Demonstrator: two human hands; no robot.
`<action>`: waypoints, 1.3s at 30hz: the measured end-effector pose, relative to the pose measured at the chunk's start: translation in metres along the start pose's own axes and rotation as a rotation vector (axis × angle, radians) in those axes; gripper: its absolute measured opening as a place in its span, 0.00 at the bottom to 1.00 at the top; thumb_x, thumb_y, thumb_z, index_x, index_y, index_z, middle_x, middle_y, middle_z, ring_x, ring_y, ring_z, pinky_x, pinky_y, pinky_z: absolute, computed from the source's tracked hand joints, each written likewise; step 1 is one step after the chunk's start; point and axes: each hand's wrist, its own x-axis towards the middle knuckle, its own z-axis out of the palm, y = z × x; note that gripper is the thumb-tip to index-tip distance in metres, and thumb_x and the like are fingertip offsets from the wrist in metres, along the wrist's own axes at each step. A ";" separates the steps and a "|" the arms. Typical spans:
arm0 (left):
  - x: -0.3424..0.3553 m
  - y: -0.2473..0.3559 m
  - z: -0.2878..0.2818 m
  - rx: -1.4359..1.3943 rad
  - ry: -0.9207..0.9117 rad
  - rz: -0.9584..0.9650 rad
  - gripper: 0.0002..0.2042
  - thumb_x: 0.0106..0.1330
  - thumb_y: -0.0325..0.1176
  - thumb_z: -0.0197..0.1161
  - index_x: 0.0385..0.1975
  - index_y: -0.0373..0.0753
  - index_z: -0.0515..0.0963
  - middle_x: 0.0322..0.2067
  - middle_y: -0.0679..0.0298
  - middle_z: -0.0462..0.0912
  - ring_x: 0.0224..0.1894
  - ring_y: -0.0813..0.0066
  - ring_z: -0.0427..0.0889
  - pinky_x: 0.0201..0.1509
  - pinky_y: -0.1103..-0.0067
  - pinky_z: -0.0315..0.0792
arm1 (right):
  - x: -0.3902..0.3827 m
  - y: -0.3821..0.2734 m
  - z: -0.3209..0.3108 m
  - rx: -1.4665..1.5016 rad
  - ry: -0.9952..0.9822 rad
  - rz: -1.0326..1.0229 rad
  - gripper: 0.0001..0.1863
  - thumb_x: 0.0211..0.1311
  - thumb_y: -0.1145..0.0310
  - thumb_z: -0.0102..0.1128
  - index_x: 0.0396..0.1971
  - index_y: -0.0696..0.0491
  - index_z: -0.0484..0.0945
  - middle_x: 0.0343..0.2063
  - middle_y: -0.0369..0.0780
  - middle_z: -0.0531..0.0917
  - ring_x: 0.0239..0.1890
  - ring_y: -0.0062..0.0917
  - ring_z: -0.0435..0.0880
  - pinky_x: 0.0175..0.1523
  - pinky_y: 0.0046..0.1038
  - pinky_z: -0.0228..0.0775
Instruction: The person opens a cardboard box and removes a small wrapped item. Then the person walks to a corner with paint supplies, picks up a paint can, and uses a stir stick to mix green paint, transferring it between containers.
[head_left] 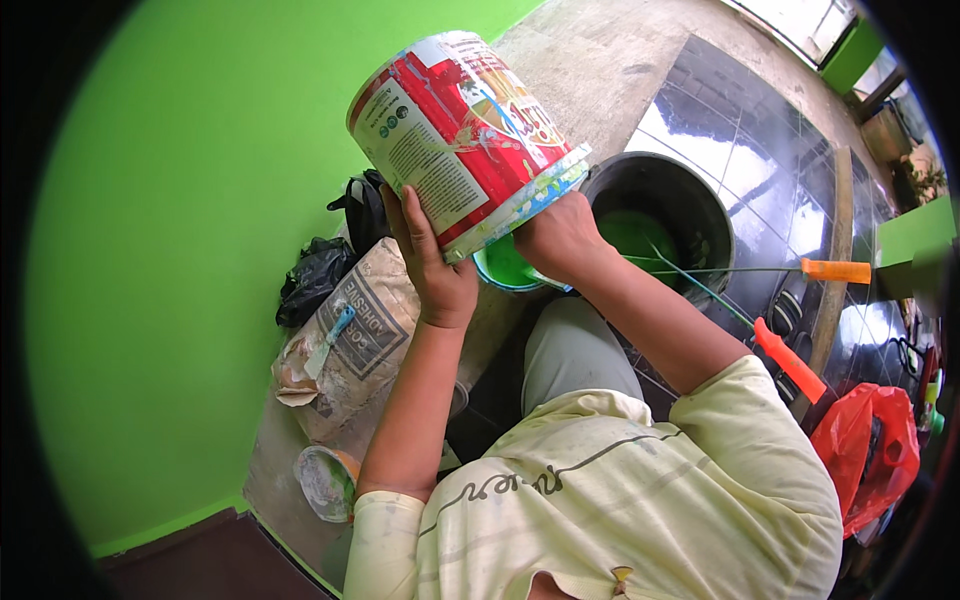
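A large red and white paint-stained bucket is tipped up, its open mouth facing down and to the right. My left hand grips it low on the side near the rim, fingers spread on the wall. My right hand is curled at the mouth, its fingertips hidden by the rim, so what it holds cannot be made out. Below the mouth is a container of green paint, partly covered by my hands. To its right stands a big dark bucket with green paint inside.
Two thin rods with orange handles lean from the dark bucket. A paper sack with a scraper on it and black plastic bags lie by the green wall. A small tub and a red bag are nearer.
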 end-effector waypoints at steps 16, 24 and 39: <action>-0.011 0.002 0.009 -0.024 -0.033 -0.030 0.39 0.73 0.34 0.62 0.79 0.37 0.49 0.76 0.31 0.47 0.78 0.31 0.51 0.78 0.52 0.54 | -0.002 0.004 0.017 0.057 0.353 -0.103 0.22 0.61 0.68 0.58 0.57 0.51 0.79 0.57 0.51 0.80 0.55 0.50 0.82 0.54 0.47 0.77; -0.025 -0.012 0.013 0.003 -0.018 -0.091 0.38 0.70 0.26 0.58 0.78 0.33 0.50 0.75 0.34 0.52 0.77 0.34 0.54 0.79 0.54 0.54 | -0.078 0.014 0.007 0.003 0.033 0.048 0.24 0.61 0.73 0.64 0.58 0.43 0.82 0.39 0.44 0.77 0.36 0.43 0.84 0.37 0.43 0.76; -0.031 -0.015 0.026 -0.027 -0.034 -0.116 0.37 0.72 0.29 0.58 0.79 0.34 0.50 0.76 0.32 0.50 0.77 0.31 0.53 0.78 0.53 0.54 | -0.061 0.010 0.001 -0.038 -0.071 0.099 0.25 0.57 0.74 0.60 0.58 0.49 0.80 0.40 0.50 0.77 0.40 0.46 0.85 0.42 0.45 0.77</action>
